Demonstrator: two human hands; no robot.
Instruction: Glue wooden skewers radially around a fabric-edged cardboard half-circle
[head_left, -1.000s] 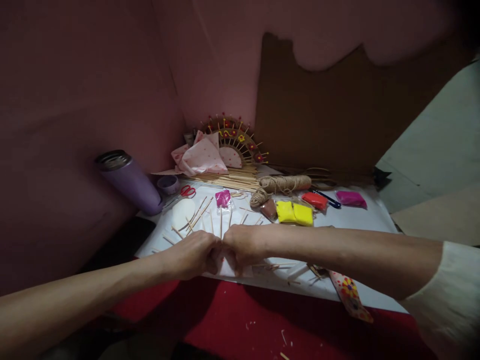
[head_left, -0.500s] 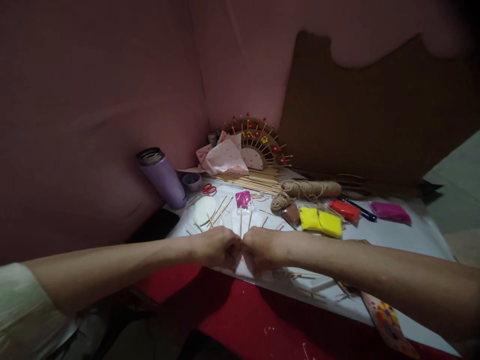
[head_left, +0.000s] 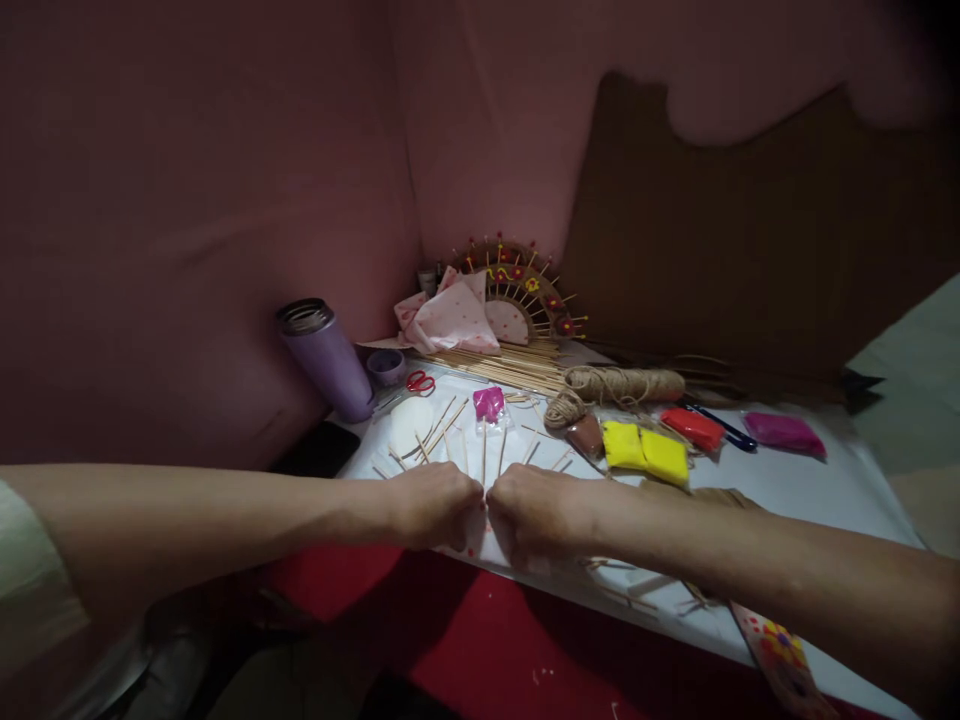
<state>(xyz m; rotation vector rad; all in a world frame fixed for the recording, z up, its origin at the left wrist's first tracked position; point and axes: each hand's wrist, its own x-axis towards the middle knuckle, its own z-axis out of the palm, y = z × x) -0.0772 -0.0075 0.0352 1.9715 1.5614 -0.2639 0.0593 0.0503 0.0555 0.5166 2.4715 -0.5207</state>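
Observation:
My left hand (head_left: 435,505) and my right hand (head_left: 536,510) meet knuckle to knuckle at the near edge of a white sheet (head_left: 810,480). Both are curled closed, pressing on a small pale piece with red dots (head_left: 484,535) that shows between and under them. Thin wooden sticks (head_left: 484,450) fan out on the sheet just beyond my fingers. What the fingers pinch is hidden.
A purple flask (head_left: 326,360) and its cap (head_left: 385,366) stand at the left, with red scissors (head_left: 420,381). Behind lie a stick-and-flower half-round craft (head_left: 525,290), pink paper (head_left: 450,318), twine (head_left: 622,383), yellow clay packs (head_left: 645,450), and red (head_left: 694,427) and magenta (head_left: 784,432) clay. A red cloth (head_left: 525,650) lies below.
The view has swung left and slightly down, so the table now sits further right. My two hands stay pressed together at the same spot on the sheet's edge.

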